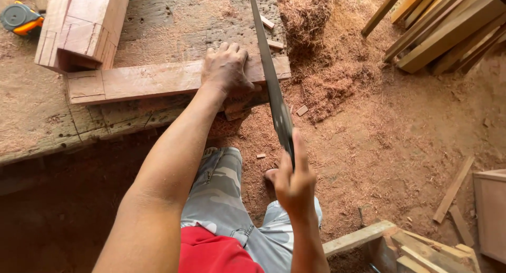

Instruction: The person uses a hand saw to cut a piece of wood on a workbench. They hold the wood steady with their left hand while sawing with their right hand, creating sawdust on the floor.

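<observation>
Meanwhile the left hand (pixel 226 68) presses flat on the plank (pixel 153 80) — the right hand (pixel 292 183) grips the saw (pixel 271 83); a tape measure (pixel 20 17) and a wooden block (pixel 84 25) share the counter (pixel 31 115).

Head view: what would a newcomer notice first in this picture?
First comes the long saw, running up the middle, gripped by the right hand at its lower end. Beside the blade, the left hand presses flat on a reddish plank lying across the worn bench. Sawdust covers the ground to the right.
</observation>
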